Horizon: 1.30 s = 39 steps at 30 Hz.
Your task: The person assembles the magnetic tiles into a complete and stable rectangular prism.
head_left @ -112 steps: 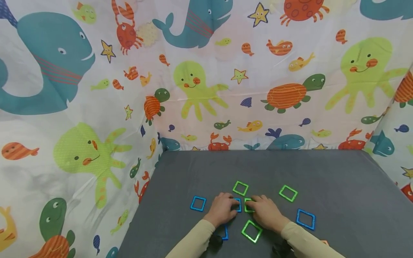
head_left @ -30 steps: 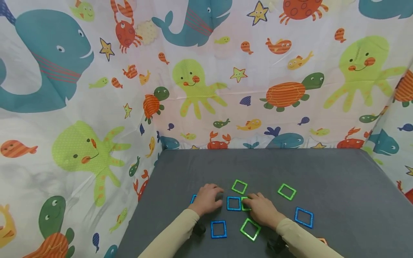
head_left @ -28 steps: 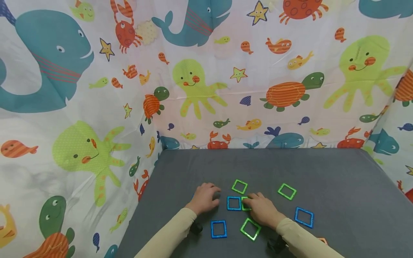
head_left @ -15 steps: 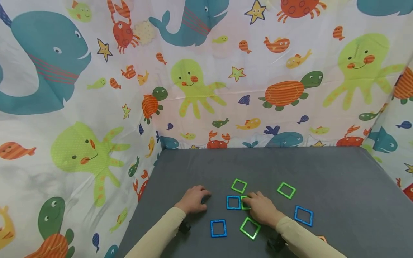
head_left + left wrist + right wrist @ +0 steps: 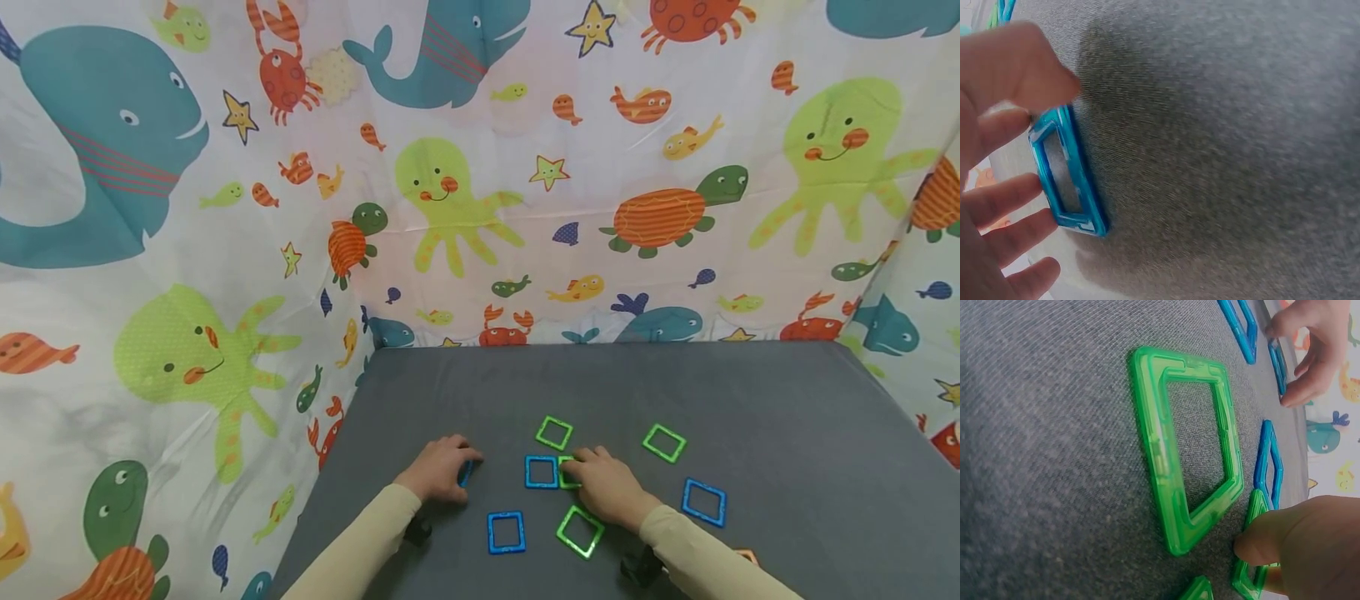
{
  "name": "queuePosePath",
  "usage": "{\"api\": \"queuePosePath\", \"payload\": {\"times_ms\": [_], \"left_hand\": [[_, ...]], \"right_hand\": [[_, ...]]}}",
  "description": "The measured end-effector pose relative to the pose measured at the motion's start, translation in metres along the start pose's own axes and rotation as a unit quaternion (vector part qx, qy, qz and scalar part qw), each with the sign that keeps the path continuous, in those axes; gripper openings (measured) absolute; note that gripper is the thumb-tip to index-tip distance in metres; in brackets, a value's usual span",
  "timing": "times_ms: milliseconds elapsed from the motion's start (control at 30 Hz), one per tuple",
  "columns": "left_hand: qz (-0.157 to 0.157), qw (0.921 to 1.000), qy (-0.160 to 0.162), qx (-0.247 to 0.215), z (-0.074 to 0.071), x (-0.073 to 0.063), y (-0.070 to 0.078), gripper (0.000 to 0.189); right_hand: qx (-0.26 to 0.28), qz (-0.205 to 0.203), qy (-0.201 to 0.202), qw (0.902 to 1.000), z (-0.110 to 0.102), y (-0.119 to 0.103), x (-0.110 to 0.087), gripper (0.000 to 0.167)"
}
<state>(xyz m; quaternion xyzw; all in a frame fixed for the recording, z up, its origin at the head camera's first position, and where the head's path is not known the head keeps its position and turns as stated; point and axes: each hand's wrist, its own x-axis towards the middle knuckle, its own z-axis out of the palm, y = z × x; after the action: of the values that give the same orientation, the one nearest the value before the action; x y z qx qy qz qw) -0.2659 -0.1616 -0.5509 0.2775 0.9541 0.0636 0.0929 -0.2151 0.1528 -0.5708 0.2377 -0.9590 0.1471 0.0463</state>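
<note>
Magnetic square tiles, blue and green with hollow middles, lie on a dark grey table. My left hand (image 5: 441, 468) pinches a blue magnetic tile (image 5: 1079, 169) at the left, thumb and forefinger at one corner; from the head most of it is hidden. Between my right hand's (image 5: 611, 483) thumb and fingers is a green magnetic tile (image 5: 1257, 500), flat and partly covered. Its left side meets another blue tile (image 5: 542, 486). Nearer me lie a third blue tile (image 5: 507, 549) and, to its right, a turned green tile (image 5: 1159, 456).
One green tile (image 5: 548, 443) lies beyond the joined pair. Further right are a green tile (image 5: 659, 454) and a blue tile (image 5: 702, 517). An orange piece (image 5: 747, 554) peeks out by the right sleeve. Sea-animal curtains (image 5: 487, 242) stand behind and at both sides.
My left hand has let go of the middle blue tile, moved left and taken hold of the left blue tile. The middle blue tile now touches the green one. The right hand stays there.
</note>
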Motion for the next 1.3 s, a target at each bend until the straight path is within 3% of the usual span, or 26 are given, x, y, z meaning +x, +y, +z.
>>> {"api": "queuePosePath", "payload": {"times_ms": [433, 833, 1300], "left_hand": [[0.004, 0.9991, 0.012, 0.041, 0.0007, -0.0063, -0.0012, 0.044], [0.016, 0.9981, 0.032, 0.050, 0.0053, -0.0052, -0.0032, 0.040], [0.022, 0.9966, 0.075, 0.026, 0.0035, 0.0023, -0.0041, 0.038]], "right_hand": [[0.003, 0.002, -0.006, 1.0000, -0.0018, -0.0020, -0.0016, 0.040], [0.004, 0.000, -0.010, 0.9999, -0.0027, -0.0013, -0.0016, 0.039], [-0.008, -0.019, -0.007, 0.9998, 0.0002, 0.0049, -0.0017, 0.037]]}}
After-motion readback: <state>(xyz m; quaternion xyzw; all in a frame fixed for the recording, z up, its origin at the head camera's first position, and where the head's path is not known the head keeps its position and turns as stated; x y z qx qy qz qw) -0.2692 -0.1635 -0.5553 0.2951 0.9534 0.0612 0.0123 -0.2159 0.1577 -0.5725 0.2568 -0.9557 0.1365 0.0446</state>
